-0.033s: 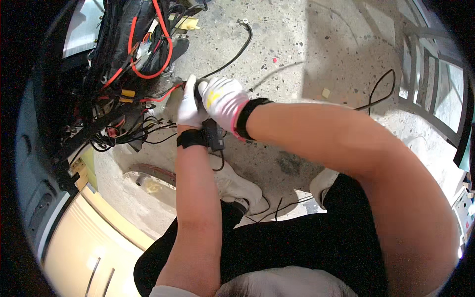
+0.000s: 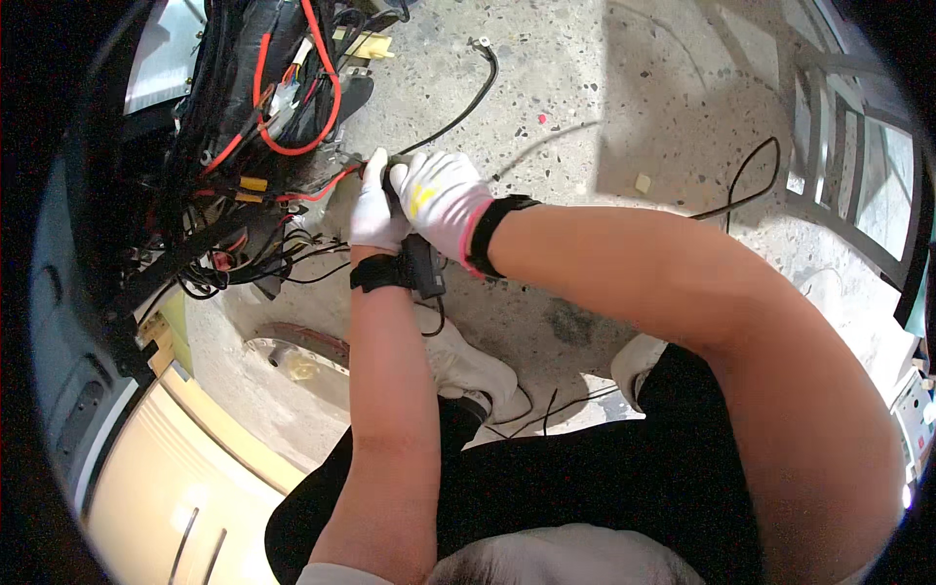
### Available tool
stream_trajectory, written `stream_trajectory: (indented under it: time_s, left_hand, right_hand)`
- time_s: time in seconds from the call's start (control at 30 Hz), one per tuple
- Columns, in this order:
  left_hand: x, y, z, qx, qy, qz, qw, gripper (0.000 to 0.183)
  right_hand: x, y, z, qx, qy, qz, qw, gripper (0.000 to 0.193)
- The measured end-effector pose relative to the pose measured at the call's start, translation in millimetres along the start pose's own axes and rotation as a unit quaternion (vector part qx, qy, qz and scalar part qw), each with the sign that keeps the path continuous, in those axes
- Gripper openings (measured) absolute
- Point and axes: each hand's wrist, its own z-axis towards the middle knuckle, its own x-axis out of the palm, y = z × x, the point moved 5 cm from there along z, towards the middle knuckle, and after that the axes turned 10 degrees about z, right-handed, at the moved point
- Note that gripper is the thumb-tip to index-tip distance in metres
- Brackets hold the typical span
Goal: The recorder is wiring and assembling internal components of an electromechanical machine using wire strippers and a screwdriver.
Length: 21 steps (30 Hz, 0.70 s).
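My left hand [image 2: 374,210] and my right hand [image 2: 444,200], both in white gloves, are closed close together, thumbs up. A black cable [image 2: 468,104] comes out from between them and curves over the floor to a metal lug at its far end. The part gripped is mostly hidden by the fingers. From the left, a red cable [image 2: 331,188] reaches my left hand; whether it joins the black one cannot be seen. Black straps circle both wrists, and a small black box [image 2: 423,266] with a thin lead sits at the left wrist.
A dense bundle of black wires [image 2: 210,97] with a red cable loop [image 2: 336,97] hangs at the left. Below it is a cream panel [image 2: 185,478]. A grey metal frame [image 2: 848,234] stands at the right. Thin black cord [image 2: 765,161] lies on the speckled floor [image 2: 556,58].
My hands and forearms have shifted very slightly to the right. The grip looks the same.
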Motion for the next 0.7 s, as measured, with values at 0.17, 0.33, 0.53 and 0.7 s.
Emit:
stream_trajectory:
  time_s: [0.17,0.33,0.53,0.7]
  left_hand:
    - [20.4,-14.2,4.2,0.085,0.393,-0.229,0.886,0.026]
    - [4.9,-6.0,1.9,0.119,0.079,-0.136,0.980,0.031]
    - [17.0,-14.3,-3.8,0.185,0.023,0.197,0.963,0.032]
    - [14.6,-9.7,3.8,0.060,0.035,-0.047,0.996,0.027]
  right_hand:
    - [11.8,-35.8,-18.0,0.118,0.011,0.312,0.943,0.063]
    - [39.4,-47.7,-3.3,0.192,0.145,0.519,0.820,0.059]
    - [3.6,-37.4,9.6,0.152,0.025,0.107,0.982,0.030]
    - [-20.8,-20.6,6.1,-0.032,-0.070,0.072,0.994,0.047]
